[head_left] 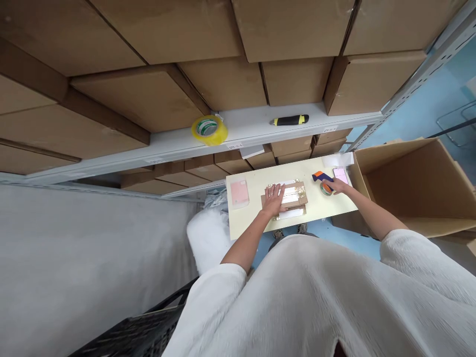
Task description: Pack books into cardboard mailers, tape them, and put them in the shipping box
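Note:
My left hand (pixel 273 199) lies flat with its fingers spread on a small cardboard package (pixel 298 194), which has white strips and shiny tape across it. My right hand (pixel 338 186) is closed around a blue and orange tape dispenser (pixel 323 176) over the right part of the table. A tape roll (pixel 326 189) sits in the dispenser, close to the tabletop. Just beyond my right hand lies a phone (pixel 340 174) with a lit, pinkish screen. Towards the table's left end rests a flat pink item (pixel 239 192) in clear wrapping.
The pale table (pixel 253 218) stands below a shelf (pixel 245 121) stacked with cardboard boxes (pixel 297 79). A yellow tape roll (pixel 209 130) and a utility knife (pixel 290 120) lie on the shelf edge. At right is a large open carton (pixel 416 183); white wrapping material (pixel 208 238) is at left.

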Action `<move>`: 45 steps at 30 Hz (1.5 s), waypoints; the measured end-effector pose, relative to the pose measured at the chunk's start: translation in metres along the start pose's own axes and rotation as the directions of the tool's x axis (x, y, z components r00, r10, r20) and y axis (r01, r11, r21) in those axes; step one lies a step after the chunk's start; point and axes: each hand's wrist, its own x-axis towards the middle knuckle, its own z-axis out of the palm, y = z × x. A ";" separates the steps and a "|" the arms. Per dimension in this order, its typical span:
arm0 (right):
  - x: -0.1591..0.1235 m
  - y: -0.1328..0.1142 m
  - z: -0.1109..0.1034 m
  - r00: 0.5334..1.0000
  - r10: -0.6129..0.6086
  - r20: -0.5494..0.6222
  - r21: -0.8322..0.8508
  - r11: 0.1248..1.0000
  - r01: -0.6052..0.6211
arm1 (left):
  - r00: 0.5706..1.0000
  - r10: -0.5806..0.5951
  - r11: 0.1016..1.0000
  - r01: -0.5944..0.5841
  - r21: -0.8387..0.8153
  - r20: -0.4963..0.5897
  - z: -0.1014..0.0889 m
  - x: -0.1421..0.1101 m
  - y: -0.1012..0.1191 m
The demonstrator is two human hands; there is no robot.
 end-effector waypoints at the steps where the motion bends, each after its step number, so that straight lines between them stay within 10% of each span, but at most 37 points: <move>1: 0.001 0.000 0.001 1.000 0.023 0.007 0.023 0.999 -0.023 | 1.000 0.000 1.000 0.000 0.006 -0.001 0.000 0.000 0.000; 14: 0.006 -0.015 0.062 0.970 -0.034 -0.240 -0.353 0.934 -0.055 | 0.999 -0.027 1.000 0.027 0.002 0.023 -0.006 -0.002 0.004; 23: -0.016 -0.018 0.067 0.946 -0.138 -0.293 -0.350 0.936 0.028 | 0.990 -0.079 0.989 0.063 -0.131 -0.116 -0.012 -0.021 0.000; 31: -0.046 -0.070 0.094 0.973 -0.230 -0.031 -0.039 0.973 0.229 | 0.874 -0.466 0.800 0.349 -0.489 -0.140 -0.004 -0.026 -0.020; 45: -0.058 -0.089 0.113 0.971 -0.226 -0.076 -0.196 0.958 0.208 | 0.847 -0.528 0.685 0.383 -0.620 -0.059 0.012 -0.009 -0.032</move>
